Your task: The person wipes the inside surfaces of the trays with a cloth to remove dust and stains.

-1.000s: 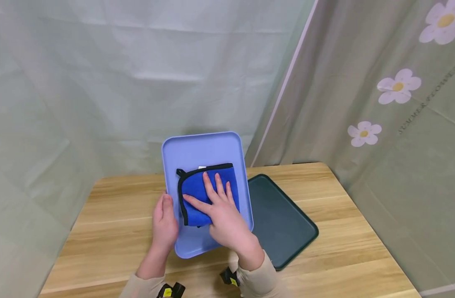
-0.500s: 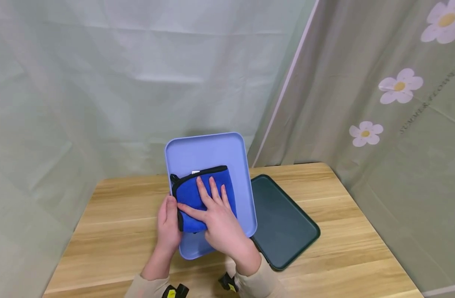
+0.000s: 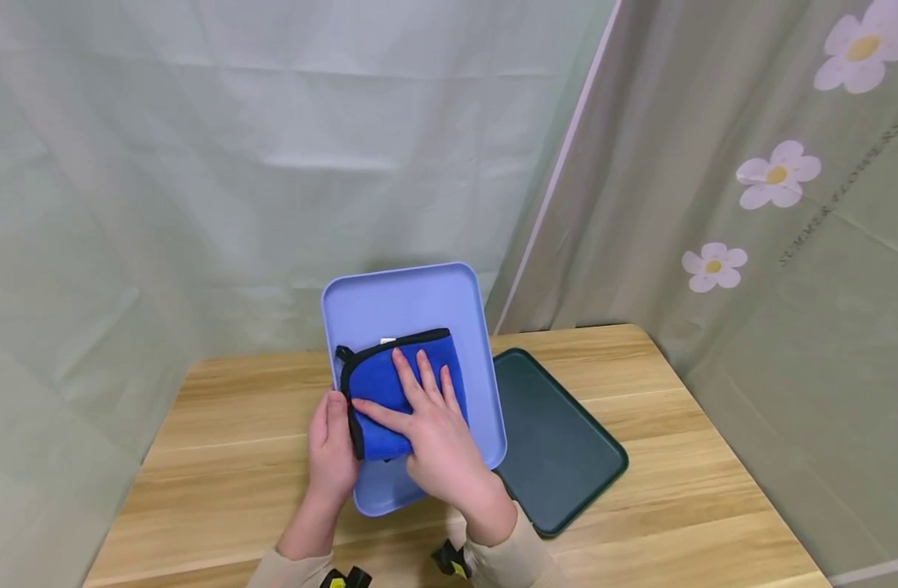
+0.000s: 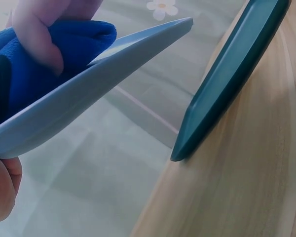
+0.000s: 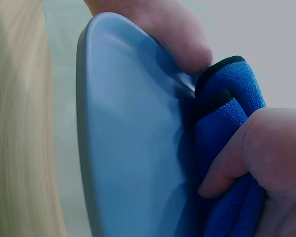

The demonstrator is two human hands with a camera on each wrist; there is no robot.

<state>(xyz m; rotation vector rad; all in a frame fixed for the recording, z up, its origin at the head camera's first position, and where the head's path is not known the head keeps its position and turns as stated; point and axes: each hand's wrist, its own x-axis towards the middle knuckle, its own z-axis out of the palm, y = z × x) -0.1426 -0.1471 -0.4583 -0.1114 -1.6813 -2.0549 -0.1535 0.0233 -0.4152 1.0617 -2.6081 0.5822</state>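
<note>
In the head view my left hand [image 3: 332, 445] grips the left edge of a light blue tray [image 3: 408, 298], its thumb over the rim. The tray is held tilted above the table. A folded blue cloth [image 3: 371, 384] with black edging lies against the tray's inner face. Spread across that cloth, the fairly straight fingers of my right hand [image 3: 441, 445] press it down. From the right wrist, the folded layers of the cloth [image 5: 232, 84] show beside the left thumb [image 5: 187, 44]. The left wrist view has the tray's underside [image 4: 84, 94] edge-on, with fingers below it.
A dark green tray [image 3: 559, 445] lies flat on the wooden table [image 3: 684, 490], right of the blue one and partly behind it. Pale curtains [image 3: 221, 163] hang behind the table, and a flower-printed one [image 3: 801, 343] hangs on the right.
Over the past second the right hand and cloth have shifted left and slightly down across the tray, to its left rim. The left hand keeps its hold. The last half second shows little motion.
</note>
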